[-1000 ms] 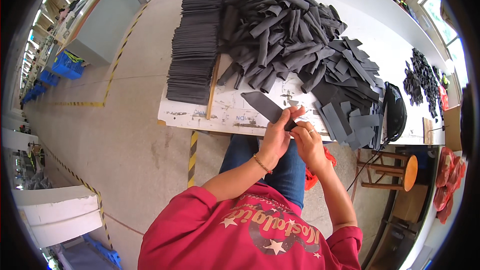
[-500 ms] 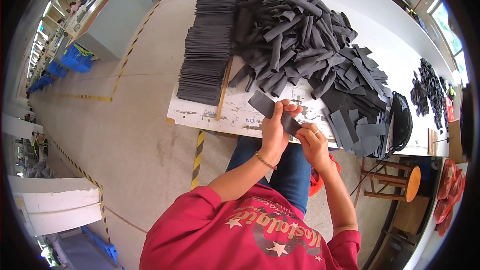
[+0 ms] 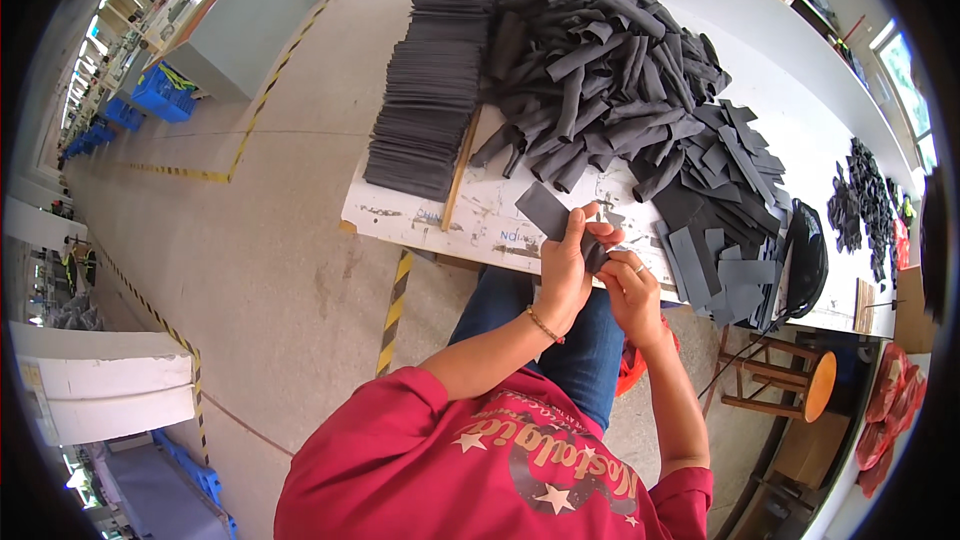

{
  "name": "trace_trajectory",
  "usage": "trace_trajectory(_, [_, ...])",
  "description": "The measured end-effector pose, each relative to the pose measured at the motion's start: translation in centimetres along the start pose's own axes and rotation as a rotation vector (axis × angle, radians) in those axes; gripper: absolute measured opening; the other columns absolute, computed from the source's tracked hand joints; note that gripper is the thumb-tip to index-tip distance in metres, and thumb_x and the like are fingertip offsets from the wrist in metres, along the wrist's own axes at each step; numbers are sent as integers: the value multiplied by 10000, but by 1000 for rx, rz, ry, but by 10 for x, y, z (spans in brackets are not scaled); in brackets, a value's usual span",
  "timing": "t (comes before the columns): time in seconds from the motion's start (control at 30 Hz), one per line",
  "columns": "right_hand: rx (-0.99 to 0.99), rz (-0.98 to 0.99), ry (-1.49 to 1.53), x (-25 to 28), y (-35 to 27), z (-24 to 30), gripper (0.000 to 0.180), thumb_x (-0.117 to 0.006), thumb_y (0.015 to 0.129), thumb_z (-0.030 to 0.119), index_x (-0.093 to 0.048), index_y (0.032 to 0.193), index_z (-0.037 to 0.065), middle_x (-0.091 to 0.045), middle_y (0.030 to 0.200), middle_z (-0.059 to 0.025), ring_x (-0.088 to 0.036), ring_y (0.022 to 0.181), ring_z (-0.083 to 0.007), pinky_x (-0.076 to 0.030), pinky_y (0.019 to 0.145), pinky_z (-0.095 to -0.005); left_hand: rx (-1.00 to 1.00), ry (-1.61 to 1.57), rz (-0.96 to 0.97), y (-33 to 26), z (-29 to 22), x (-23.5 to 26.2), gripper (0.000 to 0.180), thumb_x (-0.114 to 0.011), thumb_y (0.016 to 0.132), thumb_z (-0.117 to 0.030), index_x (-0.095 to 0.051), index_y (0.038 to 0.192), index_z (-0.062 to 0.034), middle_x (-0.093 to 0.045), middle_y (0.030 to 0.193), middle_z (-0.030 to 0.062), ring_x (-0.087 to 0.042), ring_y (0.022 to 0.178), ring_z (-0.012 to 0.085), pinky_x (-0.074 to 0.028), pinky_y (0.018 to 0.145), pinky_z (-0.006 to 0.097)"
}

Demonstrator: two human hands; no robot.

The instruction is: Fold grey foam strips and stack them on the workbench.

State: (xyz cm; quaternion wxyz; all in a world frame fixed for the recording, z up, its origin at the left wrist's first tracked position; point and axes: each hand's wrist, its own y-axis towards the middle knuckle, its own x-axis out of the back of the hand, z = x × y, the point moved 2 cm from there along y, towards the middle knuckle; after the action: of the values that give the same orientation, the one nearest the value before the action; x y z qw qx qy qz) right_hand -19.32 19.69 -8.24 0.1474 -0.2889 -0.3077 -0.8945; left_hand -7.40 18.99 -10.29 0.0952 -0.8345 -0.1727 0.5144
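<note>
Between my two hands is a dark grey fabric strip (image 3: 543,210), held over the table's front edge. My left hand (image 3: 568,265) pinches its middle, thumb on top, and the flat far end sticks out up and to the left. My right hand (image 3: 630,288) grips the near end with fingertips pressed together; that end looks bent, and my fingers partly hide it. Beyond my hands lies a heap of curled dark strips (image 3: 610,70). A long row of tightly stacked strips (image 3: 420,110) stands to its left, and loose flat pieces (image 3: 735,175) spread to the right.
A thin wooden strip (image 3: 461,170) lies along the stacked row on the white table (image 3: 400,215). Near the right edge sits a black rounded object (image 3: 803,255) with a cord. A wooden stool (image 3: 818,385) stands below right. Another dark pile (image 3: 860,195) is farther right.
The strip's near end has become more bent between my hands, which have shifted slightly closer together. The whole view has shifted a little.
</note>
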Motion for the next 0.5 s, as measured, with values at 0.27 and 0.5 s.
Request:
trace_trajectory(0.27, [-60, 24, 30, 1, 2, -4, 118, -679, 789, -59, -624, 876, -3, -639, 961, -136, -629, 764, -291, -505, 665, -333, -28, -20, 38, 3, 12, 8, 401, -550, 991, -350, -581, 1100, 34, -657, 856, 95, -675, 845, 245, -531, 786, 343])
trace_trajectory(0.5, [-65, 39, 37, -3, -1, -16, 134, -685, 778, -46, -632, 894, -3, -630, 962, -142, -643, 820, -318, -523, 697, -364, -20, -21, 73, 7, 14, 13, 365, -546, 998, -310, -586, 1098, 38, -668, 882, 112, -681, 870, 266, -535, 820, 363])
